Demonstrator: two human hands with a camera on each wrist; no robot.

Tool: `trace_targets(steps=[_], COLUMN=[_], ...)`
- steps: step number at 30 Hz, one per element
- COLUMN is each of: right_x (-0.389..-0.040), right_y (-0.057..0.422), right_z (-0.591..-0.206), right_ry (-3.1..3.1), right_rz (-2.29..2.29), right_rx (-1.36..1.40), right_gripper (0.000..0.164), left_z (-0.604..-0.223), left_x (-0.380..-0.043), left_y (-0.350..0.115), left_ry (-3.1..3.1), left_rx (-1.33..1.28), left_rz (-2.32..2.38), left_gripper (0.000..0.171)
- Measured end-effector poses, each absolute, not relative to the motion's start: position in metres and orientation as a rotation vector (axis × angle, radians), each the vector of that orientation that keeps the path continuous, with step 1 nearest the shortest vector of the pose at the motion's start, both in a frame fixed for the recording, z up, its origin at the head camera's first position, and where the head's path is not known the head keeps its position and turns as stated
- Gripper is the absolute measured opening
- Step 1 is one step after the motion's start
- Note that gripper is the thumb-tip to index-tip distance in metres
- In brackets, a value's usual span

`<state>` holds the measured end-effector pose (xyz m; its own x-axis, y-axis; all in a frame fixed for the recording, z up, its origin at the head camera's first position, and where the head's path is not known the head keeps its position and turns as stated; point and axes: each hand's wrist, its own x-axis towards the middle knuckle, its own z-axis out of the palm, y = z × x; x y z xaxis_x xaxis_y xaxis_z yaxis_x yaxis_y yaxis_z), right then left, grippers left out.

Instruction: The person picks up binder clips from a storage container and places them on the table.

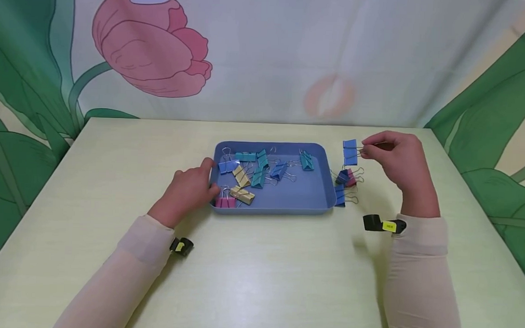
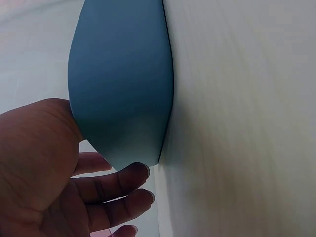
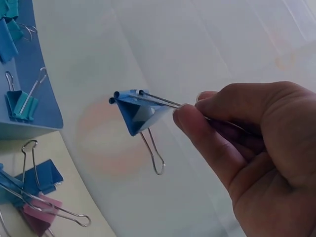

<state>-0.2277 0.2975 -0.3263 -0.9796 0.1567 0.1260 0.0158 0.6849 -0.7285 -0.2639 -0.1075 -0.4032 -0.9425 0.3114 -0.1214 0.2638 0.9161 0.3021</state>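
Blue binder clip (image 1: 349, 152) held in the air above the far right part of the table, beyond the tray's right end; one wire handle is pinched between thumb and forefinger of the right hand (image 1: 395, 156), the other handle sticks out free. In the right wrist view the clip stands apart from everything but those fingertips. Beneath it, on the tabletop just beside the tray, sits a small group: a dark blue clip (image 1: 342, 177), a pink clip (image 1: 351, 179) and a lower blue clip (image 1: 340, 196) — whether the last touches the tray wall, cannot tell. Blue tray (image 1: 300, 194) contains teal, blue, gold and pink clips, gathered mostly toward its left half, with one teal clip (image 1: 307, 160) off to the right. Left hand (image 1: 188, 190) grips the tray's left end, thumb and forefinger hooked over the rim; remaining fingers bent, slightly spread by the far corner. Pale table (image 1: 250, 269) underneath; behind it, a curtain (image 1: 266, 63) printed with a pink flower (image 1: 149, 49).
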Motion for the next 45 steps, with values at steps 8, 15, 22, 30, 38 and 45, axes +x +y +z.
trace_targets(steps=[8, 15, 22, 30, 38, 45], right_x=[-0.226, -0.224, -0.225, -0.226, -0.226, -0.227], right_y=[0.310, 0.318, 0.328, 0.338, 0.345, 0.346], right_z=[-0.323, -0.324, -0.327, -0.331, -0.333, -0.336], right_ry=[-2.791, -2.848, -2.915, -3.025, -3.122, -3.240], right_rz=[1.132, 1.124, 1.152, 1.202, 1.216, 1.166], right_rx=[-0.157, -0.191, -0.221, -0.208, -0.189, -0.143], right_gripper=[0.027, 0.030, 0.027, 0.026, 0.028, 0.026], left_z=[-0.406, -0.406, -0.406, -0.408, -0.408, -0.408], left_x=[-0.265, -0.265, -0.265, -0.265, -0.267, -0.267], left_y=[-0.109, -0.110, -0.110, -0.111, -0.110, -0.110], left_ry=[2.907, 2.901, 2.911, 2.916, 2.910, 2.900], left_rx=[0.444, 0.440, 0.460, 0.465, 0.466, 0.466], left_rz=[0.440, 0.438, 0.441, 0.444, 0.438, 0.457], left_gripper=[0.055, 0.055, 0.054, 0.055, 0.055, 0.055])
